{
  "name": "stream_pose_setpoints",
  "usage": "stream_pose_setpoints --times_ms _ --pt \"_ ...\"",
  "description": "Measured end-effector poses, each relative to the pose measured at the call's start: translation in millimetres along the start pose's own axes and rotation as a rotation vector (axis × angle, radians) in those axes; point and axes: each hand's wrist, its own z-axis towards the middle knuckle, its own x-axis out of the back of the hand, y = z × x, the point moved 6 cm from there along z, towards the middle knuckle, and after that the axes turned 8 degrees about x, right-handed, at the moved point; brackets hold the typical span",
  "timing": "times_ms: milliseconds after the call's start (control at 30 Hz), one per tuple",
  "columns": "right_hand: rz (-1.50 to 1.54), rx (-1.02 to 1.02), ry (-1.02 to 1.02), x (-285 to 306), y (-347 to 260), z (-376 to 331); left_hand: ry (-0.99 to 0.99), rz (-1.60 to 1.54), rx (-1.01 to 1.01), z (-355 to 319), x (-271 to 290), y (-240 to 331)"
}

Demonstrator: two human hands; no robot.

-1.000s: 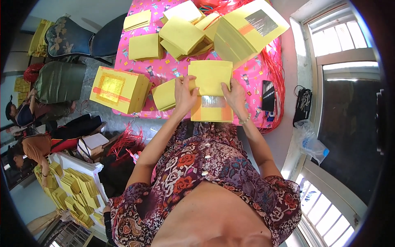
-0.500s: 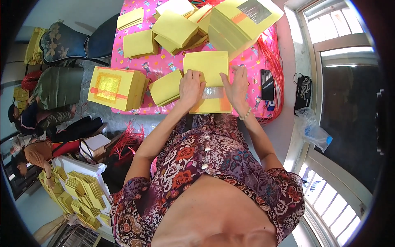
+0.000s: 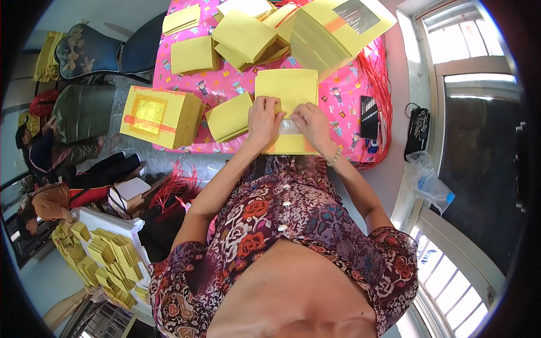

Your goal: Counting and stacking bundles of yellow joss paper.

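Observation:
A yellow paper sheet (image 3: pixel 287 84) with a silver foil patch (image 3: pixel 288 127) and an orange band lies in front of me at the table's near edge. My left hand (image 3: pixel 262 124) rests on its left side, fingers curled together and thumb against the paper. My right hand (image 3: pixel 313 128) is beside the foil patch, its fingertips pinched at the paper close to the left thumb. A beaded bracelet circles the right wrist. Just left of my left hand lies a slanted stack of yellow paper (image 3: pixel 230 117). The fingers partly cover the foil.
The pink patterned table cover (image 3: pixel 231 84) bears more yellow stacks (image 3: pixel 194 55). A thick block of paper with gold foil (image 3: pixel 149 115) stands at the left edge. Right are a phone (image 3: pixel 369 117) and red strings (image 3: pixel 384 84). Other people (image 3: pixel 42 143) are at far left.
My right hand has moved left from the sheet's right edge, its spread fingers now drawn together over the paper. My left hand has stayed nearly in place.

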Motion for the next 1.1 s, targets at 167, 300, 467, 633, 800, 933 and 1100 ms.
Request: stream_pose_setpoints --times_ms 167,300,467,633,800,933,1100 --pt "-0.115 0.124 0.057 -3 -9 -3 0.024 -0.027 0.013 -1 2 2" --pt "-0.057 0.060 0.034 -4 -3 -4 0.058 -0.016 -0.014 -3 3 -5" --pt "0.183 -0.162 -0.055 -6 7 -3 0.038 -0.170 -0.003 -2 23 -32" --pt "0.015 -0.123 -0.047 -10 3 4 -0.158 -0.687 0.429 -7 -7 -95" --pt "-0.033 -0.038 -0.033 -14 3 6 -0.158 -0.862 0.508 -8 -19 -107" --pt "-0.066 -0.037 -0.041 -13 1 6 -0.212 -0.778 0.587 -8 -13 -104" --pt "0.004 -0.061 -0.071 -8 5 4 -0.136 -0.446 0.545 -1 12 -73"
